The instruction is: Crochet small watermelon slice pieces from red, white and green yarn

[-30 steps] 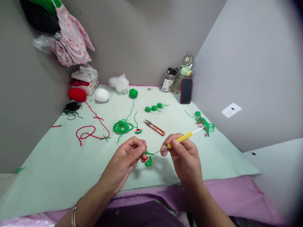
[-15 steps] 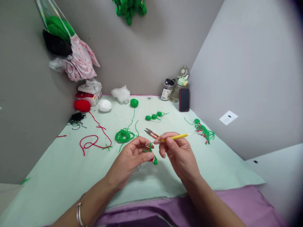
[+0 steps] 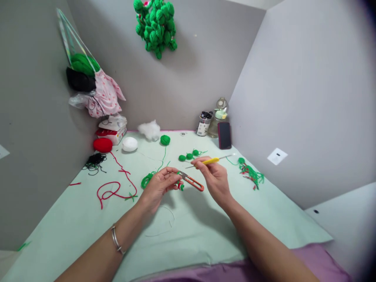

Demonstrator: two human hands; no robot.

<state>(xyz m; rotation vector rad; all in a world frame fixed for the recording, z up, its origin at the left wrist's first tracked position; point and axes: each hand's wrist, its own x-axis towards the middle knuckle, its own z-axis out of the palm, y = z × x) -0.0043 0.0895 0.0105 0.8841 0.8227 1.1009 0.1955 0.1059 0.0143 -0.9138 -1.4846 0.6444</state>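
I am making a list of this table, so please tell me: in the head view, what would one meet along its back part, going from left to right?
Red yarn, white yarn, fluff, green ball, pen cup, phone.

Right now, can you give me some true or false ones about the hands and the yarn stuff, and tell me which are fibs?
The right hand holds the yellow-handled hook. True.
The left hand is empty. False: it holds a small green and red piece.
The white yarn ball sits between the red yarn ball and the green yarn ball. True.
The phone lies flat. False: it stands propped up.
The snips have blue handles. False: they are orange.
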